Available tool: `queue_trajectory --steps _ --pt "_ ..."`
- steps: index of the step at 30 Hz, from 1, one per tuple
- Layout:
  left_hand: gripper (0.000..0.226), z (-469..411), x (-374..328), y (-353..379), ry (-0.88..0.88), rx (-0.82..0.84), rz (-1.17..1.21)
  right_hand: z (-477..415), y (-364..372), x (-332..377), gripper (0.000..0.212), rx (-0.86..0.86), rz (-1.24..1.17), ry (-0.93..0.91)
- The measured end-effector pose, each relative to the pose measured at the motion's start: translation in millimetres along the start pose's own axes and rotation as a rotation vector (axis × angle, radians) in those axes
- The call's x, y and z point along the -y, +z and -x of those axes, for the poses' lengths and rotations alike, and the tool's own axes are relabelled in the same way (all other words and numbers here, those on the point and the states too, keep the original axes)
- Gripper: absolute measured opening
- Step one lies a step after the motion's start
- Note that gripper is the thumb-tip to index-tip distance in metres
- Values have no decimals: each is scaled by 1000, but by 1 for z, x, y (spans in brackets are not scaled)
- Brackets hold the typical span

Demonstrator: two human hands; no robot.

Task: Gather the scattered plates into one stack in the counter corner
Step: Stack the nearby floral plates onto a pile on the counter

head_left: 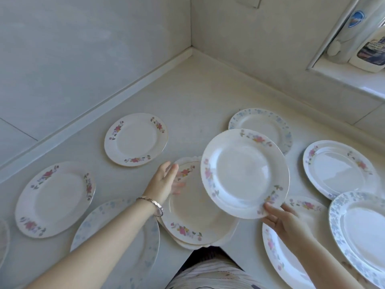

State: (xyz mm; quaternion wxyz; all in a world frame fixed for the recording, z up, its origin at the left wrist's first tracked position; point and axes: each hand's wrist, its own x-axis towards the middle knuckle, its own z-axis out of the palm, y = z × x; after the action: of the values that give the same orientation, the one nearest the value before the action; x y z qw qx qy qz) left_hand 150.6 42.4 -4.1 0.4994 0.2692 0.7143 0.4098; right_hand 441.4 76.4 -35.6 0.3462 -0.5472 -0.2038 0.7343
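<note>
My right hand [284,223] grips the near rim of a white plate with pink flowers [244,174], held tilted above the counter. Under it lies a small stack of floral plates [191,213] at the counter's front edge. My left hand [164,180], with a bracelet on the wrist, rests on the stack's left rim, fingers blurred. Several more plates lie scattered: a small pink-flowered one [135,139], a larger one at left [55,199], a blue-rimmed one under my left forearm [145,243], another blue-rimmed one behind [262,124], and more at right [339,168].
The counter corner [191,57] lies far back where two tiled walls meet. A windowsill at upper right carries a white bottle [370,51] and a dispenser [341,38]. A large blue-rimmed plate [362,232] overlaps the plates at far right.
</note>
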Motion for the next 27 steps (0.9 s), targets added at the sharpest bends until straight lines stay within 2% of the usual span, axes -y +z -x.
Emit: queue_trajectory --steps 1,3,5,7,9,13,18,21,27 --pt "29 3 -5 -2 -7 14 14 1 5 1 55 57 111 11" --pt "13 7 -3 -10 82 -42 -311 2 16 -1 68 150 293 42" --pt "13 10 12 -19 65 -92 -576 -1 24 -5 70 192 429 73" --pt "18 14 27 -26 -64 -54 -624 -6 32 -12 40 174 526 86" --pt "19 17 38 -28 -159 -9 -664 -10 37 -18 27 127 649 75" --pt "24 13 53 -29 -241 -35 -742 -15 43 -32 39 121 895 13" --pt "16 10 56 -22 -289 45 -924 -17 47 -41 59 109 1157 -28" --pt "24 6 58 -19 -283 42 -987 -17 47 -44 73 93 1329 -23" --pt "34 0 46 -13 -203 36 -1195 -26 50 -46 66 10 1561 -96"
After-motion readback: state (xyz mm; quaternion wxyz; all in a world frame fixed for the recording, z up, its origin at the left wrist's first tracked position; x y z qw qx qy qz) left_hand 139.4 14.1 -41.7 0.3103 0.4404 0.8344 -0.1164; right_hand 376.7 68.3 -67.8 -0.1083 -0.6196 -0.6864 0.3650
